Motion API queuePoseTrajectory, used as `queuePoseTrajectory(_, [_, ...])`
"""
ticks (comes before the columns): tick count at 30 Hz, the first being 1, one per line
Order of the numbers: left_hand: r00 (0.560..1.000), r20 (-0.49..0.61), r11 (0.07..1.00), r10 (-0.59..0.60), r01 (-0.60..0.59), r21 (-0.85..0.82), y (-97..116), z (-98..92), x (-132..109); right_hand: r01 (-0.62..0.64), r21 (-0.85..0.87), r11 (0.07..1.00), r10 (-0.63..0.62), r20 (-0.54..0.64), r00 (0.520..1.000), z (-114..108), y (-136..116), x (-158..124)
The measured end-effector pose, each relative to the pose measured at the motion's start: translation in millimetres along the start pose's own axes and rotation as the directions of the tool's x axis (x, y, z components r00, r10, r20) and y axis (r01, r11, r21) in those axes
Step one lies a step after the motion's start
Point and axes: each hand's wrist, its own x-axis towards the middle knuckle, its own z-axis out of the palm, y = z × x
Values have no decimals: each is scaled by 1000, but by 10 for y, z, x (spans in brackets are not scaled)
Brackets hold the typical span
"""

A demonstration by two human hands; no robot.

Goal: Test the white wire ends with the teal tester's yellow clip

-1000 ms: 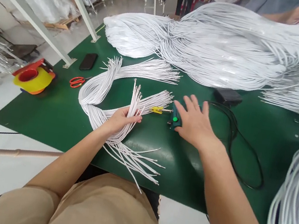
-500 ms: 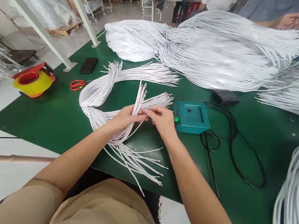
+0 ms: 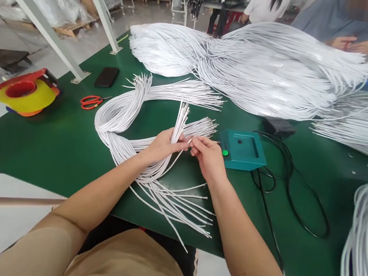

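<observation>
My left hand (image 3: 167, 147) is closed round a small bunch of white cables (image 3: 181, 118), whose ends point up past the fingers. Between the two hands a single cable end (image 3: 189, 141) sticks out, and my right hand (image 3: 208, 154) pinches it with thumb and forefinger. A looped bundle of white cables (image 3: 116, 119) lies on the table beyond and to the left of my hands. Loose cable ends (image 3: 186, 209) fan out on the table below my wrists. Just right of my right hand sits a teal device (image 3: 243, 151) with a green button.
Red-handled scissors (image 3: 91, 102), a black phone-like object (image 3: 107, 77) and a yellow-and-red tape roll (image 3: 29, 92) lie left on the green table (image 3: 44, 147). A large cable heap (image 3: 259, 70) spans the back. Black cords (image 3: 290, 175) run right. Another person's hands (image 3: 351, 44) are across the table.
Both hands stay together at the cable end, with only slight finger movement. The view has shifted, so the table's contents sit a little differently in the picture.
</observation>
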Motion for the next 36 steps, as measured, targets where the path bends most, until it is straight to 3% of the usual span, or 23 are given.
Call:
queuePoseTrajectory(5, [999, 35, 992, 20, -15, -129, -41, 8, -31, -171, 160, 972, 150, 134, 979, 11, 24, 30])
queuePoseTrajectory(11, [995, 101, 986, 5, 12, -168, -82, 10, -22, -117, 82, 990, 112, 65, 992, 25, 55, 42])
queuePoseTrajectory(18, [985, 172, 983, -5, 36, -181, -38, 10, -19, -34, 38, 999, 30, 99, 995, 51, 68, 69])
queuePoseTrajectory(29, [997, 83, 970, -4, 24, -244, -97, -26, -17, -68, 71, 995, 63, 63, 996, 8, 33, 45])
queuePoseTrajectory(36, [986, 163, 980, 18, 15, -198, -83, -46, -13, -147, 65, 987, 146, 17, 989, -36, -4, 52])
